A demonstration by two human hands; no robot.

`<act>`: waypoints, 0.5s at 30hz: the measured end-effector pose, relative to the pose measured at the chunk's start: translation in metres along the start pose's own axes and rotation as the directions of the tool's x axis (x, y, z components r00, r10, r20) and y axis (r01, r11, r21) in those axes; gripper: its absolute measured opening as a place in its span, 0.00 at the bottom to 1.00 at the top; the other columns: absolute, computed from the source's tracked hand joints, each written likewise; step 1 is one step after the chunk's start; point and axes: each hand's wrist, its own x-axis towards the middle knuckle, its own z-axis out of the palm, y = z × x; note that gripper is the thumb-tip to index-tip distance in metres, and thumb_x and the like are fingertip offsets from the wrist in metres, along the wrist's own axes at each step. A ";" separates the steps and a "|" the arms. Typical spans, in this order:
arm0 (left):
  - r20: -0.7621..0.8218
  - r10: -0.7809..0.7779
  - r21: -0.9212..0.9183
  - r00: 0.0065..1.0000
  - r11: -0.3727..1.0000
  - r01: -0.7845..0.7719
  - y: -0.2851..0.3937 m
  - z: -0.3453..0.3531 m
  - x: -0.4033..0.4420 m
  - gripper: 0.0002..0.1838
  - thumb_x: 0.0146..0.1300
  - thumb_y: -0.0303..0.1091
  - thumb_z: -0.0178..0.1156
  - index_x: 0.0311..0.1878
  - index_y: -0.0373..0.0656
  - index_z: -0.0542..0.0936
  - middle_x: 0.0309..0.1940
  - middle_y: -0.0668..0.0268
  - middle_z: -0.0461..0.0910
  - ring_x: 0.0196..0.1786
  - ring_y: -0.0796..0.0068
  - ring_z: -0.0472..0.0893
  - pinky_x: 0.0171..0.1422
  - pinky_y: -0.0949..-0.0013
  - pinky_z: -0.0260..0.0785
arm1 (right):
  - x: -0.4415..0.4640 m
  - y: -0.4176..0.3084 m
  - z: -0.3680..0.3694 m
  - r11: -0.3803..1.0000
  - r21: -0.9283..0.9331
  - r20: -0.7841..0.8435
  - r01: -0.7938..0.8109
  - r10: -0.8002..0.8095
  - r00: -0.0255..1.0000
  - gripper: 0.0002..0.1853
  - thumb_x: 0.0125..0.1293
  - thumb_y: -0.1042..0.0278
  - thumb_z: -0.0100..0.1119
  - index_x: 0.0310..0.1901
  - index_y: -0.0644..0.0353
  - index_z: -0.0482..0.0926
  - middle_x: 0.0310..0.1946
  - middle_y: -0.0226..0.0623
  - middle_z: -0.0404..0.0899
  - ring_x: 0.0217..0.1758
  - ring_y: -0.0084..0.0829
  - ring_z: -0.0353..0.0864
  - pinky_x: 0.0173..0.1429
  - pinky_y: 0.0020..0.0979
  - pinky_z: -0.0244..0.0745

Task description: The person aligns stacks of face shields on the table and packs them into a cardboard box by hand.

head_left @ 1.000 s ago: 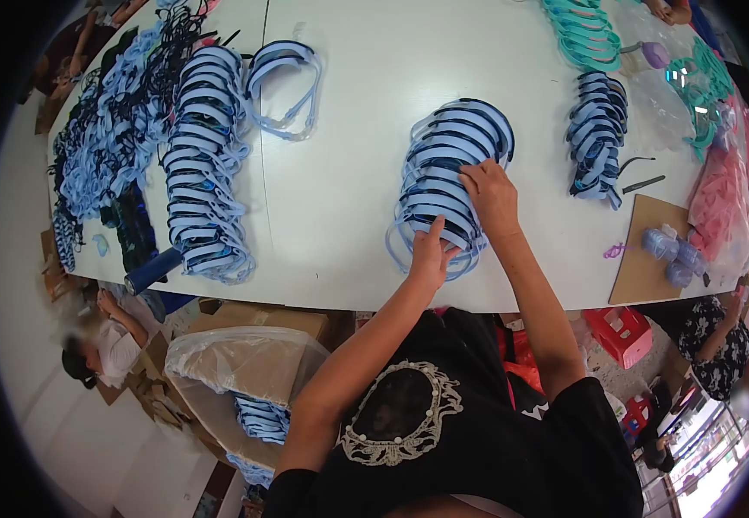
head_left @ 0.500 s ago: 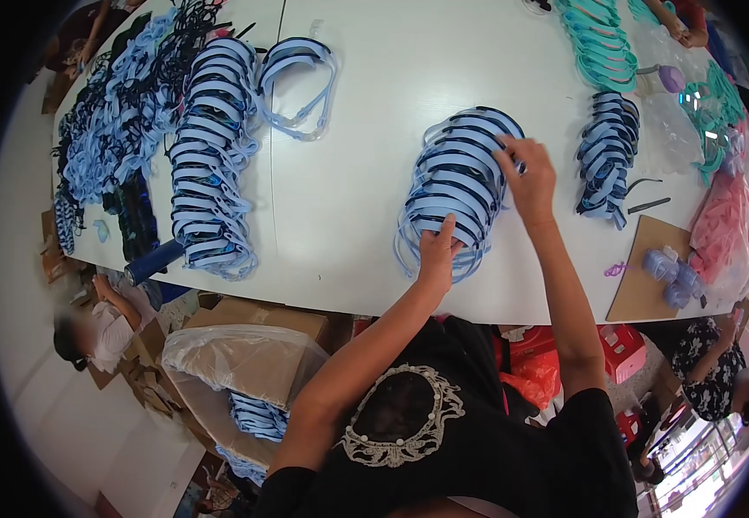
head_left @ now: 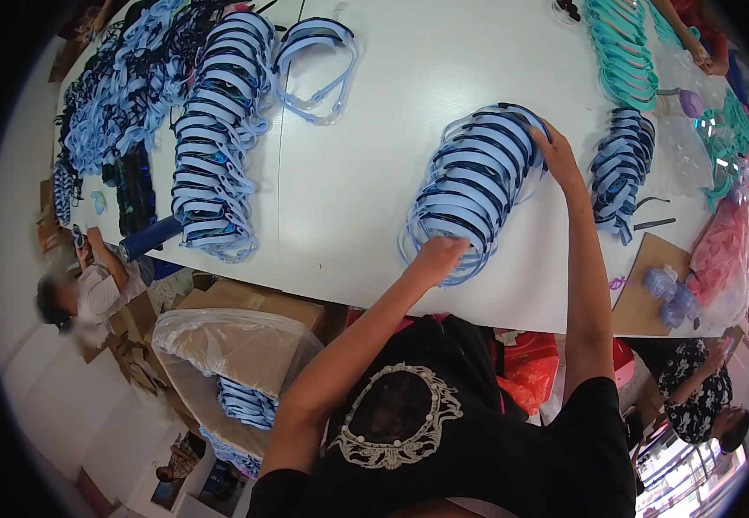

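A nested row of light-blue goggles (head_left: 476,174) with dark bands and looped straps lies on the white table in front of me. At the near end of this row, my left hand (head_left: 442,257) is closed on the last goggles and their straps; its fingertips are partly hidden. My right hand (head_left: 558,155) grips the far right end, thumb and fingers around the outermost goggles. Both hands hold the row between them, and it leans a little to the right.
On the left lie a longer row of blue goggles (head_left: 219,138), a single pair (head_left: 316,69) and a tangled strap heap (head_left: 124,95). A shorter blue row (head_left: 622,164) and teal goggles (head_left: 623,56) are on the right. An open carton (head_left: 245,345) stands below the table edge (head_left: 349,298). Other people work around.
My right hand has moved from above the row's right side to its far end and closed there. The left hand has turned over at the near end. The view has shifted slightly.
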 end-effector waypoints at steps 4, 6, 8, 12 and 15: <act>0.027 0.347 0.673 0.938 0.687 -0.274 0.088 -0.014 -0.036 0.14 0.69 0.44 0.60 0.40 0.43 0.84 0.42 0.54 0.82 0.44 0.47 0.81 0.50 0.54 0.74 | -0.006 -0.005 0.003 0.994 -0.111 -0.076 0.016 -0.024 0.997 0.22 0.75 0.55 0.56 0.64 0.56 0.79 0.53 0.43 0.85 0.56 0.35 0.82 0.66 0.29 0.70; -0.033 0.699 0.645 0.714 0.561 -0.519 0.121 -0.010 -0.013 0.14 0.66 0.41 0.63 0.48 0.43 0.83 0.50 0.54 0.81 0.53 0.51 0.78 0.57 0.55 0.72 | -0.003 -0.004 0.003 0.989 -0.067 -0.084 0.136 -0.141 0.986 0.21 0.74 0.58 0.58 0.65 0.52 0.79 0.55 0.41 0.83 0.58 0.37 0.82 0.67 0.31 0.71; -0.121 0.902 0.702 0.414 0.372 -0.607 0.154 -0.001 0.027 0.20 0.63 0.34 0.67 0.57 0.41 0.78 0.60 0.54 0.74 0.66 0.53 0.70 0.68 0.54 0.66 | -0.001 -0.011 0.000 0.985 -0.100 -0.083 0.143 -0.151 0.985 0.20 0.74 0.59 0.59 0.64 0.52 0.79 0.55 0.40 0.83 0.58 0.36 0.81 0.67 0.31 0.71; -0.136 0.918 0.854 0.372 0.299 -0.426 0.161 0.007 0.103 0.26 0.63 0.35 0.67 0.63 0.41 0.74 0.67 0.54 0.70 0.68 0.51 0.69 0.70 0.56 0.66 | 0.003 -0.013 -0.003 0.965 -0.181 -0.049 0.188 -0.199 0.979 0.19 0.73 0.63 0.60 0.64 0.52 0.79 0.53 0.39 0.83 0.58 0.38 0.80 0.65 0.33 0.71; -0.162 0.875 0.735 0.455 0.415 -0.536 0.148 0.004 0.117 0.26 0.62 0.34 0.69 0.62 0.41 0.74 0.69 0.50 0.65 0.71 0.47 0.66 0.75 0.51 0.62 | 0.017 -0.007 -0.003 0.922 -0.254 -0.029 0.294 -0.311 0.950 0.19 0.73 0.64 0.59 0.63 0.52 0.79 0.52 0.40 0.82 0.56 0.40 0.79 0.64 0.34 0.71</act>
